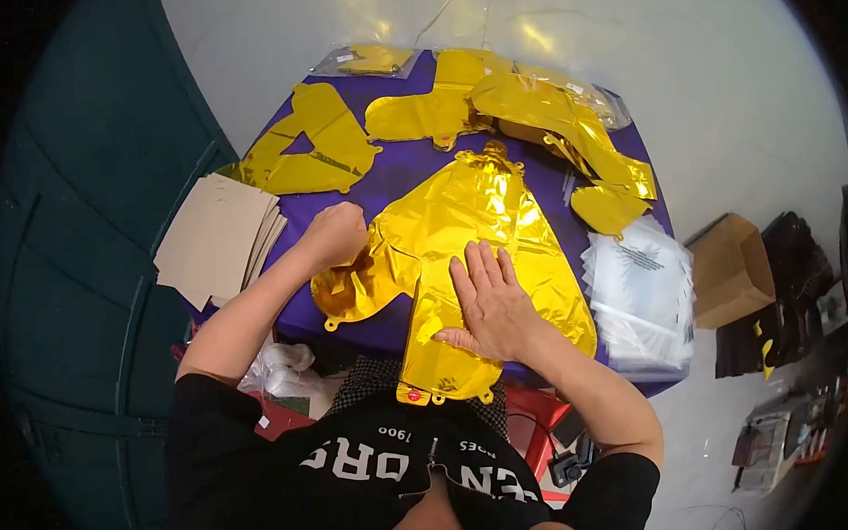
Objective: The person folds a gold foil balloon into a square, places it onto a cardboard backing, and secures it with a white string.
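A flat gold foil balloon (441, 227) lies on the purple tablecloth in front of me, its lower end reaching the table's near edge. Small tabs stick out along its rim, and a red mark shows at the bottom. My right hand (489, 305) rests flat on the foil with fingers stretched. At the balloon's left edge, my left hand (337, 235) is closed in a fist against the foil, which runs in under the fingers. The fingertips of that hand are hidden.
More gold foil balloons (322, 142) lie along the back of the purple-covered table (406, 158). A stack of tan card (213, 235) is at the left, a pile of clear plastic bags (640, 290) at the right. Beyond it stands a cardboard box (732, 268).
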Demonstrator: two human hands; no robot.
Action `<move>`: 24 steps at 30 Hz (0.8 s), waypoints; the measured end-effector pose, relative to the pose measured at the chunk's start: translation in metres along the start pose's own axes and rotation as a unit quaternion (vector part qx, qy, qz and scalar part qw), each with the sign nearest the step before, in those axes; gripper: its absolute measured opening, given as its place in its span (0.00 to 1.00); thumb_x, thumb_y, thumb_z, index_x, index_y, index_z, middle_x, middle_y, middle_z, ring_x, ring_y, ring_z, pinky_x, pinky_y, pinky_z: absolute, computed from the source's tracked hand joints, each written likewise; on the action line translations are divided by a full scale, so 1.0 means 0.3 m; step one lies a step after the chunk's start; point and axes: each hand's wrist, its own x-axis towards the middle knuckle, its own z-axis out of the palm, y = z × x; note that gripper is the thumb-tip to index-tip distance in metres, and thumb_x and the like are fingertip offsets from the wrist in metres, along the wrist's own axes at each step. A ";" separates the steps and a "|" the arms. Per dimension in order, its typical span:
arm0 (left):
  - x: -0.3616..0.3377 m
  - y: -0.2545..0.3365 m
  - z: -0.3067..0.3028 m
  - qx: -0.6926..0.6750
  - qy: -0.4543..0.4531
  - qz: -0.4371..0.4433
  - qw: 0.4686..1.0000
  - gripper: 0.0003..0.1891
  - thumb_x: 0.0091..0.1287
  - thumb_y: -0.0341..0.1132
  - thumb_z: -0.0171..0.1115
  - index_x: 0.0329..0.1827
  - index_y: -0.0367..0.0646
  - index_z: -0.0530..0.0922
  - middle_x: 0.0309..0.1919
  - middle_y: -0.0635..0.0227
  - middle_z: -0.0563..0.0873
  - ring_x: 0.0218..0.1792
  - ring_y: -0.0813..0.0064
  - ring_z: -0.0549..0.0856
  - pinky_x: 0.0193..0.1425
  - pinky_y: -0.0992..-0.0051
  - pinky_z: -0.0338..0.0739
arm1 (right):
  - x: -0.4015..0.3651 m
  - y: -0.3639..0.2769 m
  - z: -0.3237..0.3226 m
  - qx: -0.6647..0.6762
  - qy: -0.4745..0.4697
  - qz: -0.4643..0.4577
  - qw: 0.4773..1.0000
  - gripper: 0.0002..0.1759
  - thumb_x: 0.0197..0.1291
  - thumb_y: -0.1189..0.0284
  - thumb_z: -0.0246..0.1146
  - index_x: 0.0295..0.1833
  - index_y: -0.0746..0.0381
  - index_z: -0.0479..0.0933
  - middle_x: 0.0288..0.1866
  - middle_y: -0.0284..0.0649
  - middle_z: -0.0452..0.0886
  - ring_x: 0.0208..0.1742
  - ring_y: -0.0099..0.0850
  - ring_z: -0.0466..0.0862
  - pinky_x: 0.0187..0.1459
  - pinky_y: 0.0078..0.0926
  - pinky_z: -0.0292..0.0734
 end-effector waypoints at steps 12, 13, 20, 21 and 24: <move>0.051 0.060 -0.097 -0.228 -0.113 -0.083 0.964 0.11 0.51 0.29 0.71 0.23 0.37 0.74 0.18 0.70 0.77 0.23 0.76 0.76 0.26 0.69 0.69 | -0.002 -0.001 0.003 0.000 -0.001 0.006 1.000 0.56 0.62 0.32 0.48 0.74 0.75 0.59 0.74 0.70 0.57 0.78 0.63 0.53 0.76 0.57 0.44; 0.059 0.057 -0.113 -0.220 -0.137 -0.087 0.962 0.11 0.51 0.29 0.71 0.22 0.38 0.74 0.17 0.70 0.76 0.22 0.77 0.74 0.25 0.70 0.67 | -0.002 -0.003 0.003 0.002 -0.002 0.006 1.000 0.56 0.62 0.32 0.48 0.74 0.75 0.59 0.74 0.70 0.57 0.78 0.63 0.53 0.76 0.57 0.44; 0.116 0.106 -0.176 -0.240 -0.241 0.015 0.940 0.22 0.56 0.33 0.73 0.16 0.48 0.65 0.15 0.80 0.64 0.19 0.85 0.62 0.22 0.74 0.53 | -0.001 -0.001 -0.001 0.019 -0.008 0.011 1.000 0.56 0.62 0.32 0.49 0.74 0.74 0.59 0.75 0.70 0.57 0.78 0.64 0.53 0.77 0.56 0.43; 0.120 0.131 -0.185 -0.225 -0.246 0.033 0.942 0.22 0.56 0.33 0.73 0.16 0.48 0.64 0.15 0.80 0.64 0.19 0.84 0.62 0.22 0.74 0.53 | -0.001 -0.001 -0.002 0.021 -0.010 0.011 1.000 0.56 0.62 0.32 0.49 0.74 0.74 0.59 0.75 0.70 0.57 0.78 0.64 0.52 0.77 0.56 0.43; 0.140 0.190 -0.208 -0.166 -0.276 0.077 0.944 0.19 0.57 0.34 0.72 0.20 0.44 0.66 0.17 0.81 0.63 0.22 0.86 0.62 0.25 0.75 0.55 | -0.001 0.001 0.007 0.021 -0.008 0.013 1.000 0.56 0.62 0.32 0.48 0.74 0.74 0.58 0.75 0.70 0.56 0.78 0.63 0.52 0.77 0.55 0.41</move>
